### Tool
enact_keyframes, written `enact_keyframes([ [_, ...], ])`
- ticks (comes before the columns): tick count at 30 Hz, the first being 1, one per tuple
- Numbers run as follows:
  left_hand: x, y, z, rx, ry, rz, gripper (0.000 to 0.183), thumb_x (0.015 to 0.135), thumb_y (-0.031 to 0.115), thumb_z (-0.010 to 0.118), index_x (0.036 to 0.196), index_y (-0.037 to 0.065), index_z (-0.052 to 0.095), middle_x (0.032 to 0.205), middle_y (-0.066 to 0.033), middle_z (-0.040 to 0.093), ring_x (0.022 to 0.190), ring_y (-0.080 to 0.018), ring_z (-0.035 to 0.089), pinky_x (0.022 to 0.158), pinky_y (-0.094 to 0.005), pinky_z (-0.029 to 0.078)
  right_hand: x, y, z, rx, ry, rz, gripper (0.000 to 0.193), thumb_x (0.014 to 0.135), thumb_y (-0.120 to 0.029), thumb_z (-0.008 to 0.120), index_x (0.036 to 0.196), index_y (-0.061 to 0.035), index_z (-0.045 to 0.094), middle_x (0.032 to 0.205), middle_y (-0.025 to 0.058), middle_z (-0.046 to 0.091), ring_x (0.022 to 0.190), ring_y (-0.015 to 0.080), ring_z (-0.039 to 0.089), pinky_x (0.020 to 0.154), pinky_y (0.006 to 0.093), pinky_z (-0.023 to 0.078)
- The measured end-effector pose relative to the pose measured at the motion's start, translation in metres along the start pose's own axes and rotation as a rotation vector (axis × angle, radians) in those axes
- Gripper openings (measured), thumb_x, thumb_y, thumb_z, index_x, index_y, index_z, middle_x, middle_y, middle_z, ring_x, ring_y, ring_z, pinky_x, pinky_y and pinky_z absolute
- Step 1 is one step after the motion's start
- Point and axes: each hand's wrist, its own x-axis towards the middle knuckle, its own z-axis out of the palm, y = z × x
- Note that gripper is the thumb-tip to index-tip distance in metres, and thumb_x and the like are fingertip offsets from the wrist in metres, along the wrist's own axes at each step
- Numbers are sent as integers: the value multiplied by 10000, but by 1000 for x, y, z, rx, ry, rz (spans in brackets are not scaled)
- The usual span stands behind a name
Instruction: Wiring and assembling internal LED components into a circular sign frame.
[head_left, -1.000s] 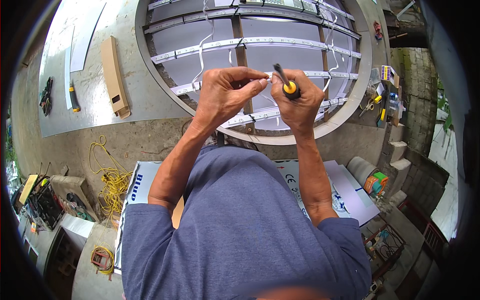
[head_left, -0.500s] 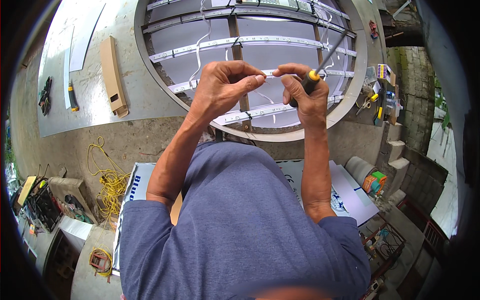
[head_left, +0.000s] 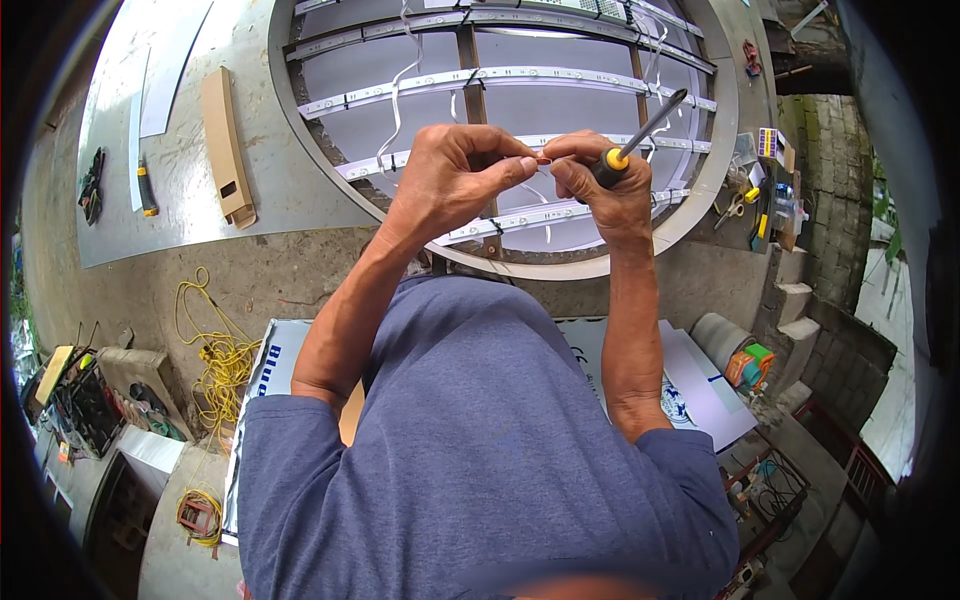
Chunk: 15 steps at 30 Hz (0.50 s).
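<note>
Over the near part of a round metal frame (head_left: pixel 722 150), both my hands are close together. Thumb and forefinger of my left hand (head_left: pixel 445 180) pinch a small red piece (head_left: pixel 543 159), too small to name. My right hand (head_left: pixel 622 200) is closed around the dark and yellow handle of a screwdriver (head_left: pixel 648 133), whose shaft points up and to the right. The right thumb and forefinger come up to the red piece; whether they grip it, I cannot tell. Below the hands, white LED strips (head_left: pixel 540 76) cross the frame, with thin white wires (head_left: pixel 396 110) hanging among them.
A metal sheet (head_left: pixel 290 190) on the left bears a long cardboard box (head_left: pixel 226 140), a yellow-and-black handled tool (head_left: pixel 148 190) and dark pliers (head_left: pixel 92 188). Scissors (head_left: pixel 736 205) and other small tools lie right of the frame. Yellow cable (head_left: pixel 222 375) is heaped on the floor.
My right hand has moved left, bringing its fingertips up to those of my left hand. The screwdriver has tipped lower, and the red piece now shows between the fingertips.
</note>
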Motion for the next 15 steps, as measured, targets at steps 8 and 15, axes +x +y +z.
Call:
enact_keyframes([
  [8,2,-4,3,12,3,18,213,865,196,763,953,3,773,757,-91,738,639,-112,658,561,-263,527,2,2,2,-53,3,-55,104,879,-73,749,962,-15,726,905,64,705,696,85,591,574,222,482],
  [15,2,3,2,-32,-46,-2,249,874,222,768,972,-7,763,775,-87,732,675,-113,657,606,-256,528,2,3,1,-47,34,-82,74,894,-58,731,942,-7,703,856,56,686,665,78,587,555,221,461],
])
